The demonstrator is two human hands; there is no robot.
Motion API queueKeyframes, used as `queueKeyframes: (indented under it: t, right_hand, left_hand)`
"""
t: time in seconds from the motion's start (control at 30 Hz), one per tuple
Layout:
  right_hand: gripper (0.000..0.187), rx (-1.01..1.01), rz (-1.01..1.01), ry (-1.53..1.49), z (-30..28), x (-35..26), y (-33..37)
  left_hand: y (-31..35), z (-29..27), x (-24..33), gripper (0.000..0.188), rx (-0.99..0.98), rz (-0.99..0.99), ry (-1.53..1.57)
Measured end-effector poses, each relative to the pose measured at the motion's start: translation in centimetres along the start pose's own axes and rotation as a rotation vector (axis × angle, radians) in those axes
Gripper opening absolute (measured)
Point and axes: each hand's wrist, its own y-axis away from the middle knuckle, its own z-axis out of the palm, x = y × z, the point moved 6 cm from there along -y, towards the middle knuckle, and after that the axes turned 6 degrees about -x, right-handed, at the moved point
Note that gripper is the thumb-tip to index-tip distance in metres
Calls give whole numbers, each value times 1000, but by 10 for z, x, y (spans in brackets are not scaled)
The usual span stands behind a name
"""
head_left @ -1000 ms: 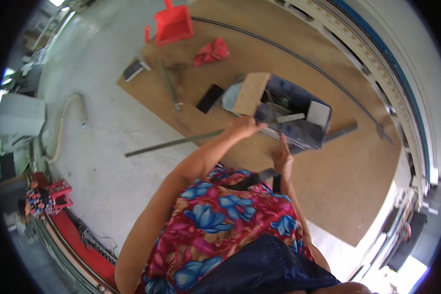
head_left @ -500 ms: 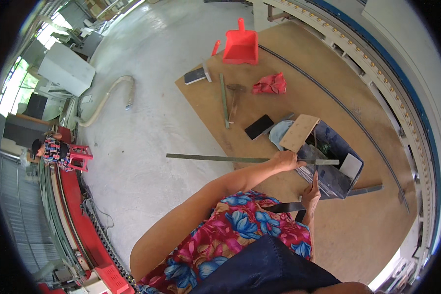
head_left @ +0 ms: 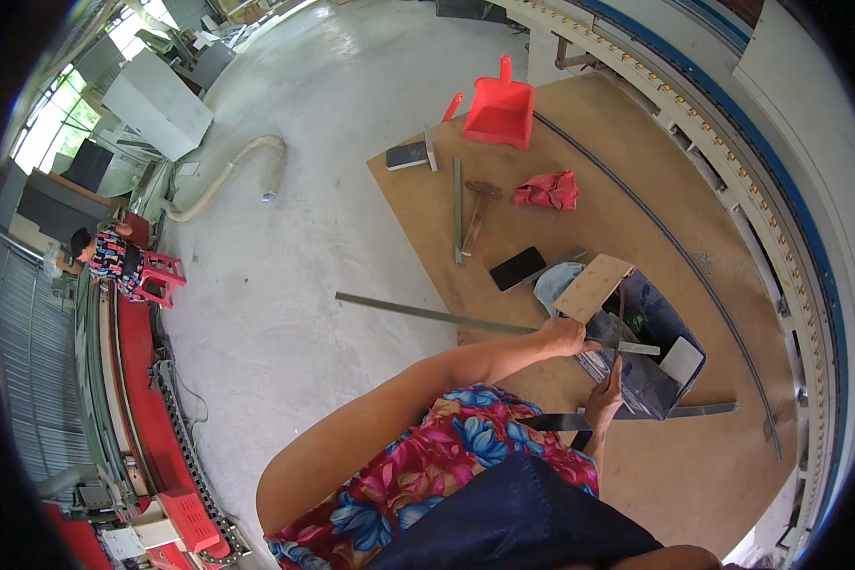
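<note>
My left hand (head_left: 564, 335) is closed around a long, flat grey-green strip (head_left: 427, 313). One end reaches left over the grey floor; the short pale end lies over an open dark blue box (head_left: 648, 380). Below that end, my right hand (head_left: 603, 394) grips a thin, dark, file-like tool (head_left: 621, 318) that points away from me and crosses the strip. Whether the two touch is hard to tell. The box has a tan flap (head_left: 594, 287) folded outward and a white piece (head_left: 681, 364) inside. Beside it lie a light blue cloth item (head_left: 553, 285) and a black phone (head_left: 519, 269).
On the brown board (head_left: 674, 484) lie a hammer (head_left: 482, 204), another strip (head_left: 458, 211), a red cloth (head_left: 546, 190), a red dustpan (head_left: 501, 109) and a long black rod or hose (head_left: 651, 199). A machine edge (head_left: 731, 180) borders the right. A person (head_left: 114, 261) sits far left.
The view has shifted, so the board and its things appear lower and farther right. The held strip now slants more, its short end lower. Both hands keep their grips.
</note>
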Motion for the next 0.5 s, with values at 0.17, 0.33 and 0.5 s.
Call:
queueKeyframes:
  t: [0.17, 0.33, 0.5]
  right_hand:
    - [52, 81, -113, 109, 14, 9, -39]
    - [49, 52, -142, -1, -1, -5, 0]
    - [51, -17, 52, 17, -1, -4, -10]
  left_hand:
    - [2, 3, 2, 70, -27, 16, 34]
    - [1, 0, -4, 71, 30, 5, 26]
    - [-2, 3, 3, 70, -15, 34, 2]
